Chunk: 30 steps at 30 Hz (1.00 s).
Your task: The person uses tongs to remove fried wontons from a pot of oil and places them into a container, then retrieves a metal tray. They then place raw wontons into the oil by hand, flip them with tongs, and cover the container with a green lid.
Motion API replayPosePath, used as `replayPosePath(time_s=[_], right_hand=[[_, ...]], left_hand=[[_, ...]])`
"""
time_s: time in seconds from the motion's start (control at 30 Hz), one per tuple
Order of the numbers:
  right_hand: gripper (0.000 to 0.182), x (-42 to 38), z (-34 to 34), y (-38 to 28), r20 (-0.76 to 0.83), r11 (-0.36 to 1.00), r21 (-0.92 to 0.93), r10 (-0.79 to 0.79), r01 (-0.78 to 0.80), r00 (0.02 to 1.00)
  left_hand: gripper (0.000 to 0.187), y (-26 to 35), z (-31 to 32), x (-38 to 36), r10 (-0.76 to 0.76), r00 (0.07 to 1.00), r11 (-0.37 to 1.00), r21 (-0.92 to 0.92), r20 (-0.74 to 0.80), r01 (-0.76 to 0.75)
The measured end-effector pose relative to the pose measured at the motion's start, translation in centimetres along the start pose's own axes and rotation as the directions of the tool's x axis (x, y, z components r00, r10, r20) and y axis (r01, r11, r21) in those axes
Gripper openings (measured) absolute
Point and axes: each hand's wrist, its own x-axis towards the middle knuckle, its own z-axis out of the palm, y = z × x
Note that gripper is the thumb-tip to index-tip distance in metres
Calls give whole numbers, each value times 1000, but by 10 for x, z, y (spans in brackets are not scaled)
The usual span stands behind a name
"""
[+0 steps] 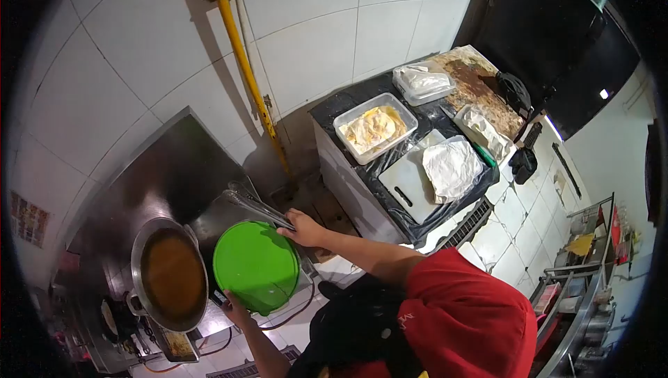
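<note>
My right hand is closed round the handle end of metal tongs, whose far ends rest over the steel counter beyond the green basin. Below it in the view, my left hand grips the near rim of a round green plastic basin; its fingers are partly hidden by the rim. Beside the basin stands a two-handled metal pan of brown liquid, probably oil. Neither hand touches the pan.
A steel counter runs along the tiled wall, near a yellow pipe. On a black-covered table are a plastic tub of floury, yellowish food, a white cutting board, crumpled white wrapping and a green-handled knife. A wire rack stands at right.
</note>
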Motion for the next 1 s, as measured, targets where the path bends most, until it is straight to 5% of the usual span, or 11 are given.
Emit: replayPosePath(time_s=[0.1, 0.17, 0.23, 0.3, 0.43, 0.5, 0.53, 0.6, 0.73, 0.8, 1.0], right_hand=[[43, -27, -55, -31, -97, 998, 55, 0, 5, 995], [41, -50, -109, -61, -28, 937, 250, 259, -244, 965], [40, -74, -148, -64, -108, 922, 306, 279, -235, 954], [41, -98, -194, -68, -141, 895, 314, 375, -317, 916], [44, -141, -271, -64, -214, 874, 298, 453, -383, 866], [40, -192, -274, 5, -354, 841, 295, 536, -453, 766], [37, -195, -293, -20, -331, 748, 442, 649, -495, 685], [27, -210, -314, -24, -338, 731, 521, 650, -440, 680], [29, -237, -343, -6, -350, 814, 421, 552, -399, 757], [30, -246, -356, 1, -333, 818, 408, 546, -405, 769], [22, -239, -385, 19, -317, 898, 290, 416, -331, 852]], left_hand=[[41, 58, -5, -42, 411, 848, 876, 403, -336, -265], [29, 68, 14, -49, 593, 728, 802, 170, -345, -573], [23, 129, 52, -95, 814, 572, 580, 78, -105, -811], [22, 171, 111, -130, 690, 707, 723, -209, 155, -659], [15, 234, 253, -187, 572, 540, 789, -234, 618, -568], [29, 272, 304, -214, 517, 506, 792, -161, 690, -589], [34, 222, 372, -202, 797, 404, 557, -286, 449, -780], [33, 258, 388, -212, 422, 458, 756, -24, 782, -654], [32, 235, 429, -228, 407, 682, 832, 63, 608, -552], [24, 242, 420, -236, 558, 700, 785, -11, 446, -619], [14, 267, 372, -242, 422, 751, 898, -117, 509, -425]])
